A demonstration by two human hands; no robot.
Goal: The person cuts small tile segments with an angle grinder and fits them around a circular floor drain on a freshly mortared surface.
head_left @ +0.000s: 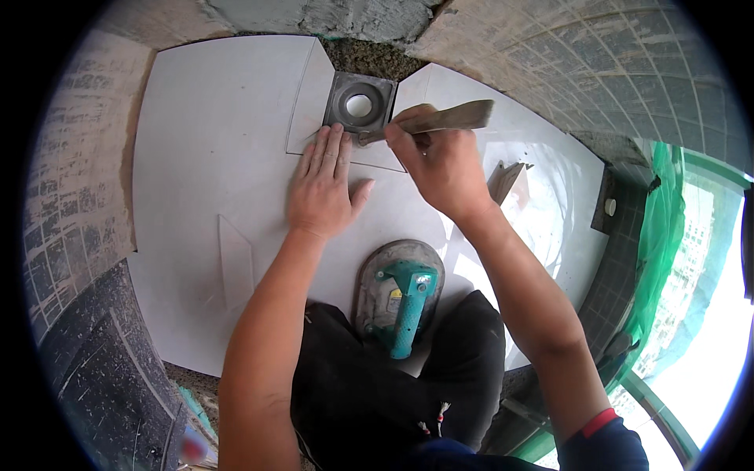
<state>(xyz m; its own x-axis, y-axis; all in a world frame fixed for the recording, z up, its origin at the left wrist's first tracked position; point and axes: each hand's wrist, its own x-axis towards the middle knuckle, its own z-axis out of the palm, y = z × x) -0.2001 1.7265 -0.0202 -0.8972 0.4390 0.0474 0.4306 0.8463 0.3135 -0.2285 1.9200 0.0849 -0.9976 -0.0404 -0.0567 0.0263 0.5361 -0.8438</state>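
Observation:
My left hand lies flat, its fingers stretched out on the white tile, their tips at the near edge of a square grey floor drain with a round hole. In my right hand is a trowel-like tool, gripped in closed fingers. Its wide, flat, dirty end points up to the right, and the narrow end reaches down beside the drain's near right corner. Cut white tile pieces fit around the drain. Between my knees stands a tile vibrator with a teal handle and an oval grey pad.
Large white tiles cover the floor. A loose tile offcut lies right of my right forearm, another thin strip left of my left arm. Rough mortar and grid-marked walls border the floor. Green netting hangs at the right.

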